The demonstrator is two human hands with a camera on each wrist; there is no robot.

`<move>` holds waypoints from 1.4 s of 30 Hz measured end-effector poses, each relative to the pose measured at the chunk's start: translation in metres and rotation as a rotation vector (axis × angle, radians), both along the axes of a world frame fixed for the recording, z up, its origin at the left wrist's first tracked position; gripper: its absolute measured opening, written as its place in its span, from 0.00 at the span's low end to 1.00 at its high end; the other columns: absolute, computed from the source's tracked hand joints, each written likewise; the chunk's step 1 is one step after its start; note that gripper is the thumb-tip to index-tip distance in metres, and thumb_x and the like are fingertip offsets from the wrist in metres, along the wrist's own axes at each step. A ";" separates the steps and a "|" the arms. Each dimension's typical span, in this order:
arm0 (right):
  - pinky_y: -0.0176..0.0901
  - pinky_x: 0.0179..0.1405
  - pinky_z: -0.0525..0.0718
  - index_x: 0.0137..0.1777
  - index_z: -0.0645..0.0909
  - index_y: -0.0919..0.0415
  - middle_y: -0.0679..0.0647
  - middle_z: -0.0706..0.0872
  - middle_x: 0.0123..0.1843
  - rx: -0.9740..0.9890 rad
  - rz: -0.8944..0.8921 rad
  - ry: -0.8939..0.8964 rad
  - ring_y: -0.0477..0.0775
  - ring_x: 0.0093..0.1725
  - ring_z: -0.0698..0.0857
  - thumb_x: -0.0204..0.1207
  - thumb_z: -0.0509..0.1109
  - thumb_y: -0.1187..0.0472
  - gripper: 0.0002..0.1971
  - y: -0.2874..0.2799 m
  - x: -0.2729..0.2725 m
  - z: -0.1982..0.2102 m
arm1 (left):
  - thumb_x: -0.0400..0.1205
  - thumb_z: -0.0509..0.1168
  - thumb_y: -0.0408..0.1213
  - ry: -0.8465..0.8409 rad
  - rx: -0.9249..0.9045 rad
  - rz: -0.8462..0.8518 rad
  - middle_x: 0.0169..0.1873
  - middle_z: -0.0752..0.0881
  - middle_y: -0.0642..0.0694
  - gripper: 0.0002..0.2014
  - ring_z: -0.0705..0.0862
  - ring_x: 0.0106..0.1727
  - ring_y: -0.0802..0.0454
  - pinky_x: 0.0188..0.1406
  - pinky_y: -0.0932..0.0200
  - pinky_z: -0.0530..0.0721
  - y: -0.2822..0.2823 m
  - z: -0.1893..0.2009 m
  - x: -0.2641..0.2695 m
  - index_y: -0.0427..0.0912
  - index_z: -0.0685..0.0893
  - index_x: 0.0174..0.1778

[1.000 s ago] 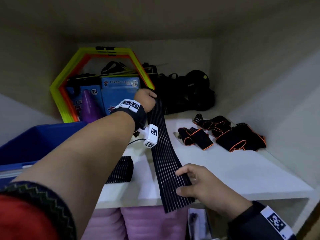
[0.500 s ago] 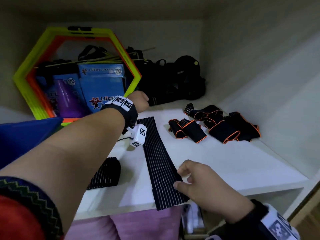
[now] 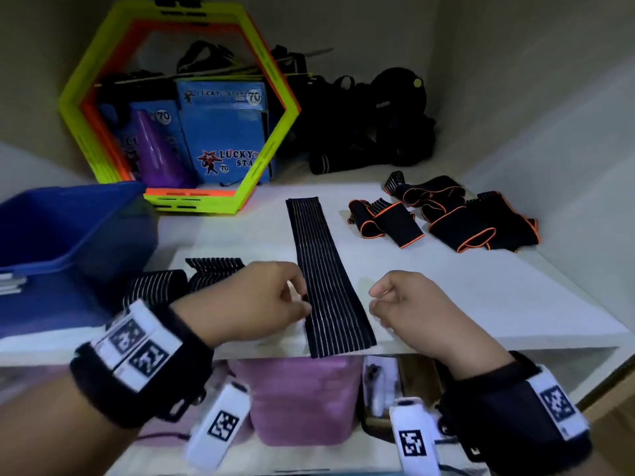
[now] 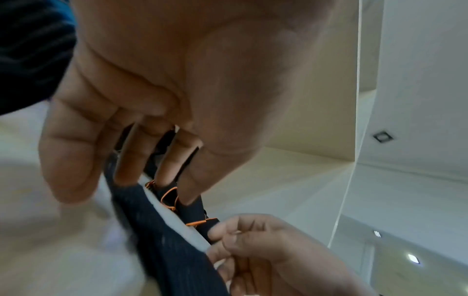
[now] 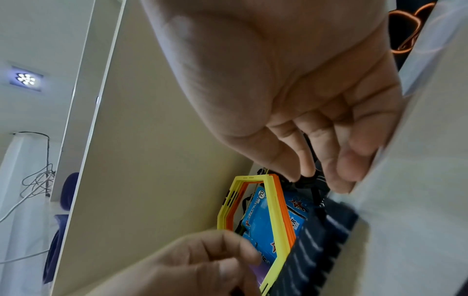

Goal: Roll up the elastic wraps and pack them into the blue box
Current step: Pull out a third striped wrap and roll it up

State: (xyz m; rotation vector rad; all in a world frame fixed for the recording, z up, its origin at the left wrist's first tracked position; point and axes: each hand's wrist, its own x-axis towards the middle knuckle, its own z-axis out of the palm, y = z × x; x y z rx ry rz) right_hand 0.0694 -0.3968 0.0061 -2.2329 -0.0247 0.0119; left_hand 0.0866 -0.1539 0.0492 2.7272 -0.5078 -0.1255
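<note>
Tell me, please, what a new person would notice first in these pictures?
First, the long striped elastic wrap lying flat down the middle of the white shelf, with the left hand and right hand at either side of its near end. Next, the yellow-green hexagon frames at the back left.

dim shelf, blurred, edges warped
</note>
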 end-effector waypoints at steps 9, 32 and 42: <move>0.44 0.42 0.83 0.50 0.82 0.49 0.49 0.91 0.43 0.055 0.074 -0.038 0.50 0.41 0.88 0.78 0.69 0.60 0.05 0.014 -0.015 -0.006 | 0.80 0.74 0.44 -0.088 -0.476 0.189 0.46 0.87 0.56 0.06 0.85 0.31 0.63 0.28 0.74 0.74 -0.007 -0.047 -0.038 0.56 0.83 0.49; 0.58 0.63 0.78 0.69 0.79 0.41 0.37 0.81 0.60 -0.351 0.173 -0.280 0.43 0.55 0.76 0.70 0.78 0.45 0.27 0.026 -0.037 -0.033 | 0.71 0.79 0.32 -0.343 -0.371 0.065 0.49 0.83 0.67 0.20 0.85 0.56 0.56 0.61 0.59 0.83 0.004 -0.086 -0.048 0.50 0.87 0.58; 0.59 0.55 0.81 0.44 0.87 0.49 0.43 0.80 0.44 -0.218 0.025 -0.348 0.49 0.43 0.81 0.82 0.67 0.47 0.11 0.033 -0.031 -0.043 | 0.83 0.71 0.39 -0.231 -0.488 0.082 0.40 0.88 0.58 0.08 0.85 0.42 0.61 0.47 0.60 0.83 0.011 -0.074 -0.042 0.48 0.88 0.58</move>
